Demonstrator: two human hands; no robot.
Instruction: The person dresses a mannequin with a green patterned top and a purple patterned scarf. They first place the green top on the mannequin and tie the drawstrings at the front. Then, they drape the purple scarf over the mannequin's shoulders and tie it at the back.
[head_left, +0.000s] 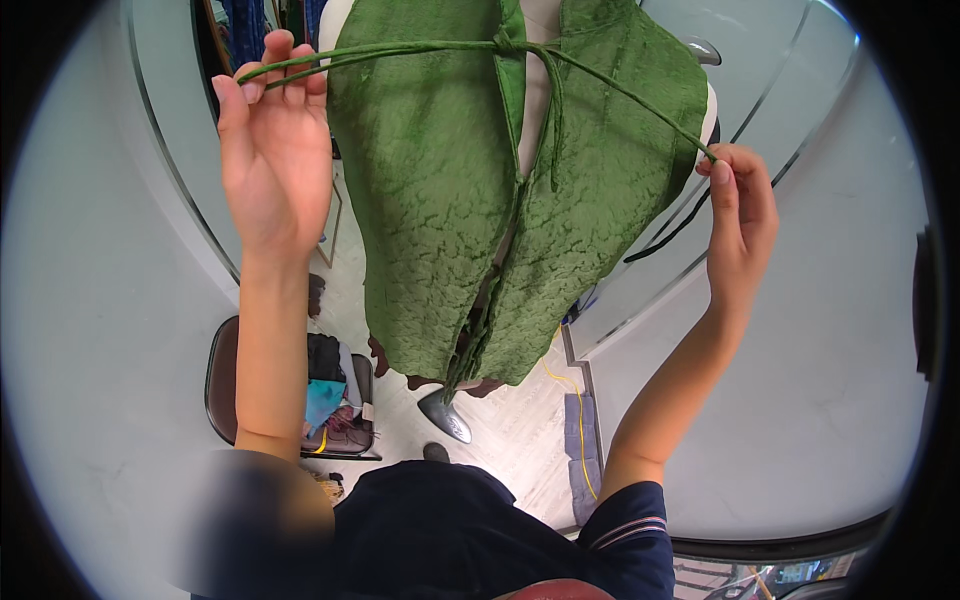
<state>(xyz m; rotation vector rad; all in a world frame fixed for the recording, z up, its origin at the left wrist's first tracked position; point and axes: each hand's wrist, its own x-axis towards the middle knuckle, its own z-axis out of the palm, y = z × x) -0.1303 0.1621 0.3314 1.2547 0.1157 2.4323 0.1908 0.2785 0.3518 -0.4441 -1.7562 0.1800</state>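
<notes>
A green textured garment (442, 187) hangs on a pale dress form (541, 30) in front of me, its front edges meeting below a narrow gap. Thin green cord ties (409, 47) are knotted at the top of that gap. With thumb and fingertips, my left hand (277, 142) pinches a doubled, looped length of the cord, out to the left. Out to the right, my right hand (739, 202) pinches a single strand between thumb and fingers, and its dark free end dangles below. Both stretches of cord are drawn fairly straight. Another loose piece hangs from the knot over the garment.
At the lower left stands a folding chair (223, 382) with cloths on its seat. A metal foot of the stand (446, 416) rests on the floor. Yellow cord (581, 420) runs across grey mats (576, 442) at the right. Pale panels rise on both sides.
</notes>
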